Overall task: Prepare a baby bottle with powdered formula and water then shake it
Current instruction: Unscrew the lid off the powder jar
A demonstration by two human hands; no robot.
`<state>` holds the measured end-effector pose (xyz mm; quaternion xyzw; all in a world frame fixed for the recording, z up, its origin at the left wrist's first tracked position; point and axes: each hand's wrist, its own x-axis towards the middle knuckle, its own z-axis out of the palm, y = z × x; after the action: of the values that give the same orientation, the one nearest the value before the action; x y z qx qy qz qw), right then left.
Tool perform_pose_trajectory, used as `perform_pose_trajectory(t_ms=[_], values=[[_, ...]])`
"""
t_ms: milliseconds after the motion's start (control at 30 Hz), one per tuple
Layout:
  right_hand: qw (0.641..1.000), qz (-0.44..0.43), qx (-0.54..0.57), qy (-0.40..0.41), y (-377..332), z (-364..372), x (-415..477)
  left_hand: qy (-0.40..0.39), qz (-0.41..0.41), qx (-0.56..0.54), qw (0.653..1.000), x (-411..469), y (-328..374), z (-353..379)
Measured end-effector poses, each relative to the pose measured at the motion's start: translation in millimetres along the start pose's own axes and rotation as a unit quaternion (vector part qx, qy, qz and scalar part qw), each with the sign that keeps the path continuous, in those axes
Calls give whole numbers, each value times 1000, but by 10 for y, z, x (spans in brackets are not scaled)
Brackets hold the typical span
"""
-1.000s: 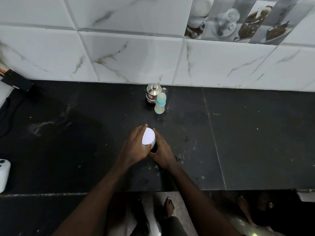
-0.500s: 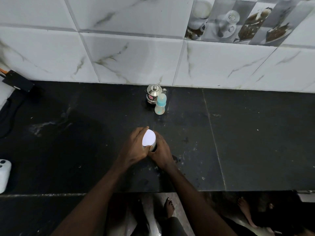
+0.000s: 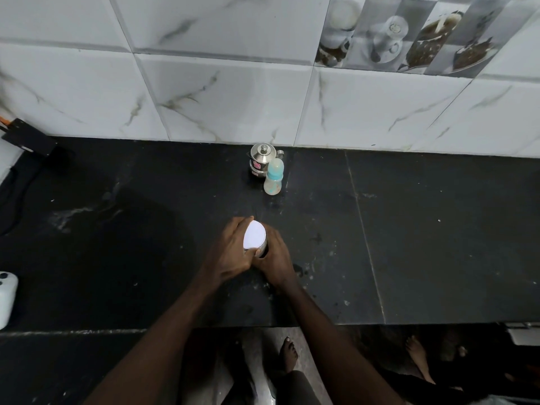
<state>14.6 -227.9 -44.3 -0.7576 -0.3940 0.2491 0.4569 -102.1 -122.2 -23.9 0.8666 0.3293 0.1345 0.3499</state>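
Note:
A formula tin with a white lid (image 3: 254, 237) stands on the black counter (image 3: 409, 229) in the middle. My left hand (image 3: 230, 252) grips the tin's lid and upper left side. My right hand (image 3: 274, 258) wraps the tin's right side lower down. Most of the tin's body is hidden by my fingers. Farther back, near the wall, a baby bottle (image 3: 273, 177) with a light blue collar and clear cap stands upright. Just behind it sits a small steel kettle (image 3: 261, 159) with a knobbed lid.
A white device (image 3: 6, 298) lies at the counter's left edge. A black box with cables (image 3: 27, 138) sits at the back left by the tiled wall (image 3: 233, 92). Bare feet (image 3: 287, 353) show on the floor below the counter's front edge.
Both hands stay on the tin. My left hand has shifted slightly around the lid, and the lid looks a little more tilted toward the left.

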Motion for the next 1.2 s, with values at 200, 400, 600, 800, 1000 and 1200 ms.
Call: perform_pose_trajectory(t_ms=[200, 400, 600, 800, 1000, 1200], values=[[997, 70, -11, 37, 71, 189, -30, -5, -74, 44, 996, 24, 88, 52], [997, 74, 3, 28, 122, 194, 21, 21, -82, 69, 994, 43, 71, 97], [999, 13, 28, 38, 65, 72, -17, -2, 111, 83, 990, -15, -25, 0], [999, -5, 22, 41, 86, 49, 4, 18, 78, 95, 992, 36, 12, -75], [999, -7, 20, 42, 84, 71, -4, -44, 175, 55, 982, 108, -57, -158], [999, -6, 20, 37, 95, 66, -4, -48, 142, 72, 986, 134, -76, -189]])
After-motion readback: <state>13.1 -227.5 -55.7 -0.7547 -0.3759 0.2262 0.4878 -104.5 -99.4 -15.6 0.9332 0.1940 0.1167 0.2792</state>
